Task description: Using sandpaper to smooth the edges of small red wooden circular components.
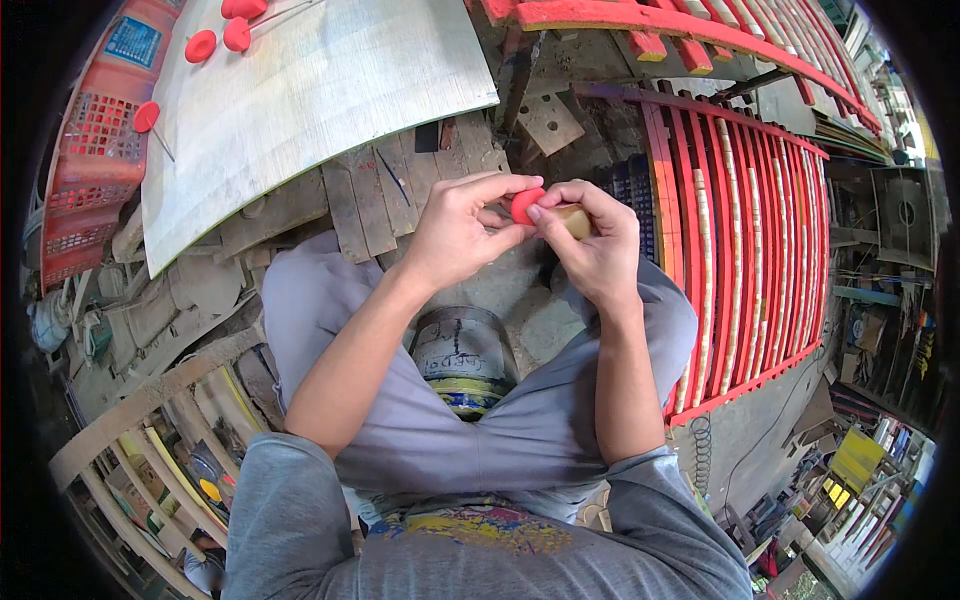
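Note:
My left hand (465,230) pinches a small red round piece (525,206) between thumb and fingertips, in front of me above my knees. My right hand (600,235) meets it from the other side, its thumb tip against the red piece. Curled in the right fingers is a smooth tan object (574,221); its kind is hard to make out. On the pale board (330,100) at the far left lie several similar red knobs, one of them a red knob (200,46) near the top. Another red knob (147,117) with a thin rod sits at the board's left edge.
A red plastic crate (95,190) stands left of the board. Red slatted racks (745,270) holding rows of small pale pieces fill the right. A paint-stained bucket (462,355) is between my legs, and a wooden slatted chair (165,420) is at lower left.

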{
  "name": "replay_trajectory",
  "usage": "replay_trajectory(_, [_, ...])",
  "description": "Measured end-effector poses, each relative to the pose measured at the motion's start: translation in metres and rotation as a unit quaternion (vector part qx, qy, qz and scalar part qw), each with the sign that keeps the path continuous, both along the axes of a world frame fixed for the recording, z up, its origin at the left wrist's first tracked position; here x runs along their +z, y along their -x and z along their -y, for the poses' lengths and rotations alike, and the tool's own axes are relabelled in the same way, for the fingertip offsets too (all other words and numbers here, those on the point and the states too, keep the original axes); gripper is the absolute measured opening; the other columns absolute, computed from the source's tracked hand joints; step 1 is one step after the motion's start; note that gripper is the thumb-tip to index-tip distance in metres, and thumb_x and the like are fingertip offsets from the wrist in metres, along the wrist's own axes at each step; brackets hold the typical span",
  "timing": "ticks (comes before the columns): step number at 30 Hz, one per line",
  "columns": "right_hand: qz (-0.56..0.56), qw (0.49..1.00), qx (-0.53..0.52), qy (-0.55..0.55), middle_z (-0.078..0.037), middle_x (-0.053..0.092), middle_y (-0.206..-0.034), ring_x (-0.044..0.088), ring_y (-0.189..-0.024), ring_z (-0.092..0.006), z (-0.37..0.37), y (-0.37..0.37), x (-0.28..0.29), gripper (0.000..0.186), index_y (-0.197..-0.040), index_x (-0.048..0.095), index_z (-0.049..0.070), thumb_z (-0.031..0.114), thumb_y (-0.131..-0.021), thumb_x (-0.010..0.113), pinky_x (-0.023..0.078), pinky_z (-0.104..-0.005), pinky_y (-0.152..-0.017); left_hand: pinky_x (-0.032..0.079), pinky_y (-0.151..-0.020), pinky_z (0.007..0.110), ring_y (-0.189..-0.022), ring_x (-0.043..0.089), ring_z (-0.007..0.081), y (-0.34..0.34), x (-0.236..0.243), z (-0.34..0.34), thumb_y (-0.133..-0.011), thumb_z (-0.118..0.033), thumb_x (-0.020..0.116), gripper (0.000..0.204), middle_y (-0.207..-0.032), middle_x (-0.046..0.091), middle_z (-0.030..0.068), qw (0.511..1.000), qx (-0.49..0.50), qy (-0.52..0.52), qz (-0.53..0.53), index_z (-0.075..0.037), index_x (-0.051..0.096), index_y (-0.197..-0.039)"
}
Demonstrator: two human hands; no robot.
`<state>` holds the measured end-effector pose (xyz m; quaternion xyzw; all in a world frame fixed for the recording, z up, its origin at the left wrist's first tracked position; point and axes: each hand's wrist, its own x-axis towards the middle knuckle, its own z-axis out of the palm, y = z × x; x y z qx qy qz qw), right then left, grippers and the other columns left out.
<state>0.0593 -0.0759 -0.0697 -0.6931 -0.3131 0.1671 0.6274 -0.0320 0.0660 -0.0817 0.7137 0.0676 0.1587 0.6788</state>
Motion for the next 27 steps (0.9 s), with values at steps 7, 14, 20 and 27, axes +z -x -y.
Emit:
replay_trajectory(7, [-0.028,0.997,-0.062,0.031,-0.005,0.065,-0.076,0.059,-0.069,-0.006,-0.003,0.004,0.007,0.011,-0.086,0.064,-0.002,0.005,-0.08,0.07,0.049,-0.0213,-0.062,0.059,-0.073,0.027,-0.095,0.063,0.0176,0.0,-0.001,0.006,-0.072,0.01,0.07,0.039,-0.108,0.062,0.0132,0.999,0.019,0.031,0.018,0.004,0.062,-0.11])
replay_trajectory(14, [-0.13,0.989,-0.066,0.02,-0.001,0.064,-0.077,0.056,-0.07,-0.0038,0.0,0.0,0.011,0.011,-0.087,0.063,-0.003,0.004,-0.081,0.07,0.047,-0.0188,-0.061,0.058,-0.08,0.03,-0.098,0.062,0.0197,-0.001,0.0,0.01,-0.073,0.012,0.069,0.044,-0.11,0.06,0.0162,0.982,0.003,0.189,0.023,0.008,0.056,-0.115])
replay_trajectory(20, [-0.166,0.986,-0.007,0.017,-0.001,0.064,-0.079,0.056,-0.071,-0.0039,0.004,-0.002,0.01,0.011,-0.087,0.064,-0.002,0.004,-0.08,0.071,0.046,-0.018,-0.062,0.057,-0.082,0.031,-0.096,0.063,0.0212,-0.003,-0.001,0.003,-0.075,0.012,0.068,0.044,-0.109,0.06,0.018,0.979,-0.006,0.201,0.021,0.009,0.054,-0.117])
replay_trajectory(27, [-0.121,0.992,0.019,0.017,-0.002,0.064,-0.079,0.057,-0.072,-0.0042,0.001,0.003,0.012,0.013,-0.088,0.064,-0.002,0.005,-0.08,0.072,0.047,-0.0181,-0.064,0.058,-0.077,0.029,-0.089,0.066,0.0226,0.0,0.002,-0.001,-0.075,0.011,0.067,0.039,-0.109,0.061,0.0171,0.997,-0.029,0.062,0.024,0.009,0.058,-0.113])
